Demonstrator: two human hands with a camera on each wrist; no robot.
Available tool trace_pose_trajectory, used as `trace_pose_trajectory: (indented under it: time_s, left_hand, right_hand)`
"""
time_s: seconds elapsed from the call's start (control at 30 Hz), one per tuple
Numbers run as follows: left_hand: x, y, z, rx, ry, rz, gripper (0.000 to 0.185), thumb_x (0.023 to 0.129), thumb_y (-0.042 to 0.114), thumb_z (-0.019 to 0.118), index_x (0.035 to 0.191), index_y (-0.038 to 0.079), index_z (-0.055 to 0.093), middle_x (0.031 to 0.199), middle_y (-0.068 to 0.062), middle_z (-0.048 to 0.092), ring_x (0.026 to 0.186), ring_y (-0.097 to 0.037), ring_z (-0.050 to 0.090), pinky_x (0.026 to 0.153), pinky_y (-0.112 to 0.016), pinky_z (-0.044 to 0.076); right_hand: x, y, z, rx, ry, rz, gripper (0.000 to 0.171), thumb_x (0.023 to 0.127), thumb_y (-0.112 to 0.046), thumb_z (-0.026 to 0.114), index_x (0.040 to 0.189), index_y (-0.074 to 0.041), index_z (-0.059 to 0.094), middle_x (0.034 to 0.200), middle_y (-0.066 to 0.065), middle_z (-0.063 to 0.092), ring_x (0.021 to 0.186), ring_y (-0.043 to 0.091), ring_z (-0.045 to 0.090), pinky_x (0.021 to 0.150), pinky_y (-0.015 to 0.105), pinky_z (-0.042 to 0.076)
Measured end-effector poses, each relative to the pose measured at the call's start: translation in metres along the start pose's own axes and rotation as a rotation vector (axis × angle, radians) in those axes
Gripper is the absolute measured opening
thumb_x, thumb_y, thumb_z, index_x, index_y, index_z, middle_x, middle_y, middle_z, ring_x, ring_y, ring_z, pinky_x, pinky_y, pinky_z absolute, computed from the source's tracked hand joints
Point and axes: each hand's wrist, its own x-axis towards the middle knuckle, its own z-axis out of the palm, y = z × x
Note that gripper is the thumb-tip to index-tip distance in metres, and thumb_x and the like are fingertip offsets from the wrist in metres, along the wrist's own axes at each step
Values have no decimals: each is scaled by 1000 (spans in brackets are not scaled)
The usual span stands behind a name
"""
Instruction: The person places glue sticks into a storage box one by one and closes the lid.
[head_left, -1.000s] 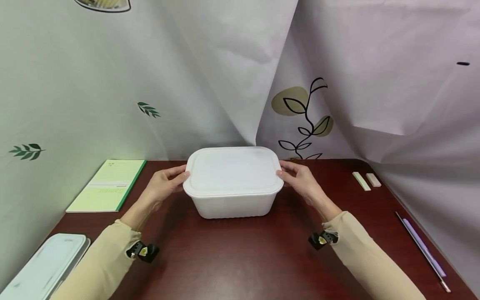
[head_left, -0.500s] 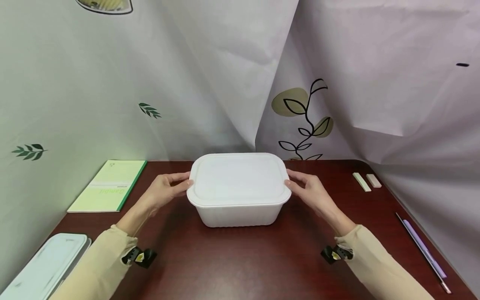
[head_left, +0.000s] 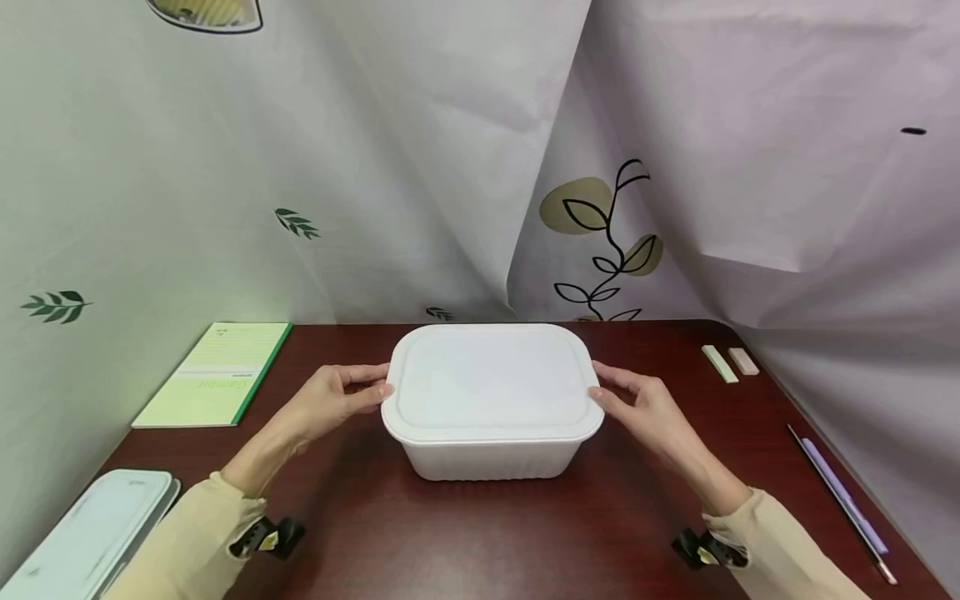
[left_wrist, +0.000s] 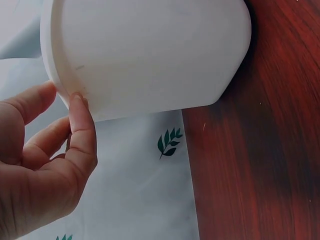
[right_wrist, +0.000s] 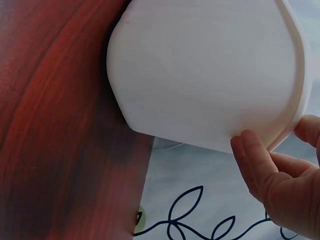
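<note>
A white lidded storage box (head_left: 495,461) is at the middle of the table, its long side facing me. Its flat white lid (head_left: 491,379) covers the top. My left hand (head_left: 318,404) grips the left end of the rim; in the left wrist view the thumb lies at the rim's edge and the fingertips (left_wrist: 78,102) touch the box wall beneath it. At the opposite end my right hand (head_left: 652,414) holds the rim in the same way, fingers (right_wrist: 257,152) against the wall below. Whether the base touches the table cannot be told. The box's inside is hidden.
A pale green notepad (head_left: 213,375) lies at the back left, and a whitish flat case (head_left: 93,529) at the front left. To the right are two small erasers (head_left: 720,364) and a purple stick (head_left: 845,493) beside a thin dark pencil (head_left: 840,504). A printed curtain (head_left: 420,167) hangs behind the dark red table.
Both hands have brought the box toward me and slightly to the right, away from the curtain. The hold at both ends stays the same.
</note>
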Motion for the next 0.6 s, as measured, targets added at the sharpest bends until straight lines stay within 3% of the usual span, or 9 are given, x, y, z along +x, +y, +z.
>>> trace_pose_trajectory:
  time_s: [0.27, 0.6]
  left_hand:
    - [-4, 0, 1, -7, -11, -17, 53, 89, 20, 66, 131, -8, 50, 130, -24, 54, 91, -6, 64, 81, -29, 55]
    - [-7, 3, 1, 59, -4, -6, 53, 87, 26, 68, 129, -3, 55, 126, -19, 59, 94, -8, 63, 81, -23, 53]
  right_hand:
    - [-9, -3, 0, -5, 9, -4, 47, 91, -18, 64, 131, 4, 52, 130, 21, 56, 114, 29, 55, 76, 11, 49]
    - [-13, -4, -2, 33, 10, 1, 49, 90, -19, 65, 131, 4, 52, 130, 21, 56, 114, 26, 55, 76, 11, 49]
